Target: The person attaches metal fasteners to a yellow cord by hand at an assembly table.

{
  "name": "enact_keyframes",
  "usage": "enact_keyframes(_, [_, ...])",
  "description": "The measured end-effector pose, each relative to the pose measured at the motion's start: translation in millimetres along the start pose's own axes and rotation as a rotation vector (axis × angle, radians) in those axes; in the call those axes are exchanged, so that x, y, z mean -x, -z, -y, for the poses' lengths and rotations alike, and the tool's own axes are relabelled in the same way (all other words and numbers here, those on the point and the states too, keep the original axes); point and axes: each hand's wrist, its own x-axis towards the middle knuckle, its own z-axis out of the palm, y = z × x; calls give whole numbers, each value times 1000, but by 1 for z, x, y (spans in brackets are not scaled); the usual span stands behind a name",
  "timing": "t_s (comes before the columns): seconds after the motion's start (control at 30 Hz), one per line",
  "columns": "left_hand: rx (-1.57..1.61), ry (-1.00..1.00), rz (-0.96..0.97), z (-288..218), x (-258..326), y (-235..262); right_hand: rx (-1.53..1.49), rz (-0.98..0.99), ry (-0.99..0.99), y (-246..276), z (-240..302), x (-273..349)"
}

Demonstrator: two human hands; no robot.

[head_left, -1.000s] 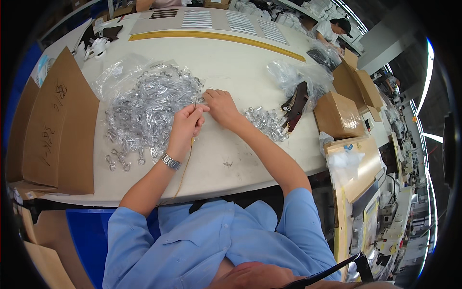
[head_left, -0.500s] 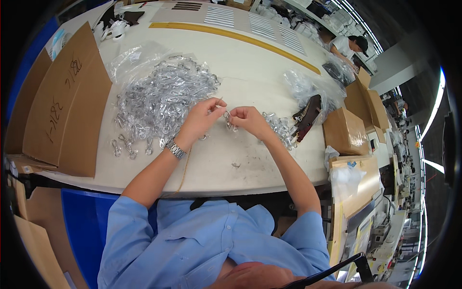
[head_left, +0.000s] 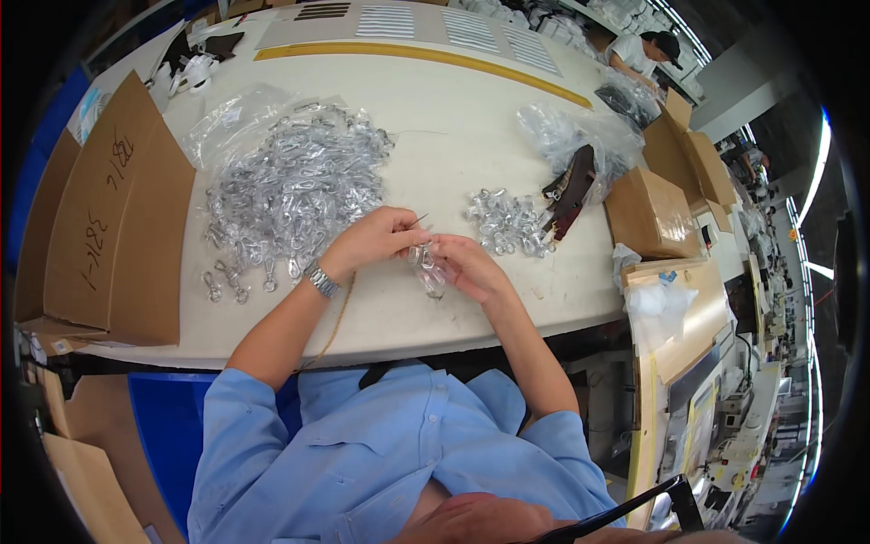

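My left hand (head_left: pixel 381 238) pinches a thin pointed tool (head_left: pixel 420 218) whose tip sticks up past the fingers; its exact kind is too small to make out. Close against it, my right hand (head_left: pixel 469 266) has its fingers closed on a metal snap hook in clear plastic (head_left: pixel 427 272), which hangs below the fingertips. Left of my hands lies a big heap of plastic-wrapped snap hooks (head_left: pixel 299 172), with several strays at its near edge. A smaller heap of shiny hooks (head_left: pixel 509 222) lies to the right.
A cardboard box (head_left: pixel 109 208) stands at the left, more boxes (head_left: pixel 651 214) at the right. Beside the small heap lie a dark strap-like item (head_left: pixel 571 190) and clear bags (head_left: pixel 553 130). A yellow strip (head_left: pixel 426 63) crosses the table's far side. Another person (head_left: pixel 634 54) works at the far right.
Both hands have come nearer to me. The plastic-wrapped snap hook now hangs lower and shows more between them, and the small heap at the right is uncovered by my right arm.
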Motion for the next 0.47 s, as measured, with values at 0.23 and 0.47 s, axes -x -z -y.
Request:
enact_keyframes(0.23, [-134,-125,25,-10,4,-6,-96,96,-18,-8,3,10])
enact_keyframes(0.47, [-941,-528,-204,-3,8,-16,196,15,-13,-9,-2,16])
